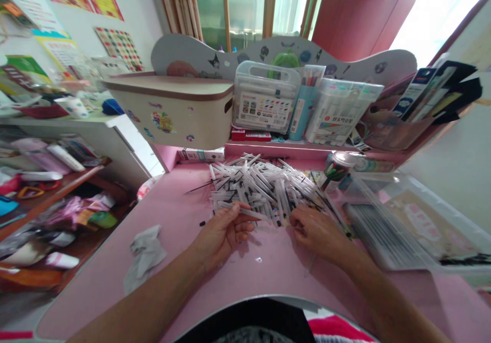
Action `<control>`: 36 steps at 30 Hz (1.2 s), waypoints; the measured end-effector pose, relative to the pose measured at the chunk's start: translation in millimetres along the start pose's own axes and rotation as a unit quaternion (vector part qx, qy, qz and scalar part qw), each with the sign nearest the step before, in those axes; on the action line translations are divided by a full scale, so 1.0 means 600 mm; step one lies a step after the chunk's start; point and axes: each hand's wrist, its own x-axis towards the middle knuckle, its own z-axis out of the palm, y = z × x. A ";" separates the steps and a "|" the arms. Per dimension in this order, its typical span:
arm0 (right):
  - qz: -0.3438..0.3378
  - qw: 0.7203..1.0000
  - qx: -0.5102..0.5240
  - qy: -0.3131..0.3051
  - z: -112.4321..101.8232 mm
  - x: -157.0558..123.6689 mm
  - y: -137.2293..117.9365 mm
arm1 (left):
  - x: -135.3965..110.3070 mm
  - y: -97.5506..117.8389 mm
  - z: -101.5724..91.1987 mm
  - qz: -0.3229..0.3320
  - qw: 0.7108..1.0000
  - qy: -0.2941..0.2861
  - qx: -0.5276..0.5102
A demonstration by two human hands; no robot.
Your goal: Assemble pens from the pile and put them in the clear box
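A big heap of clear plastic pen barrels and thin black refills (264, 187) lies on the pink desk (184, 230). My left hand (222, 230) rests at the heap's near left edge, palm turned up, fingers curled round a clear pen barrel (245, 211). My right hand (316, 230) lies at the near right edge of the heap, knuckles up, fingers bent and pinched together on something I cannot make out. One loose black cap (202, 223) sits on the desk left of my left hand.
A crumpled grey tissue (144, 255) lies at the near left. A clear plastic box (402, 220) holding rows of pens stands at the right. Marker cases (264, 97), a cream storage box (172, 110) and a pen cup (335, 169) line the back shelf. Cluttered shelves stand left.
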 end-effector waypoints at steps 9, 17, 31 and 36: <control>0.052 0.998 0.001 0.016 -0.018 0.000 0.045 | 0.003 0.006 -0.004 0.007 1.000 0.004 0.000; -0.013 0.998 0.012 -0.059 0.008 0.000 0.013 | 0.006 0.002 -0.005 0.010 1.000 0.011 0.006; 0.055 0.895 0.438 0.059 0.022 0.016 -0.035 | 0.001 -0.007 0.004 -0.009 1.000 0.011 0.001; 0.071 0.873 0.477 0.072 0.025 0.019 -0.054 | 0.001 -0.008 0.004 -0.004 1.000 0.016 0.005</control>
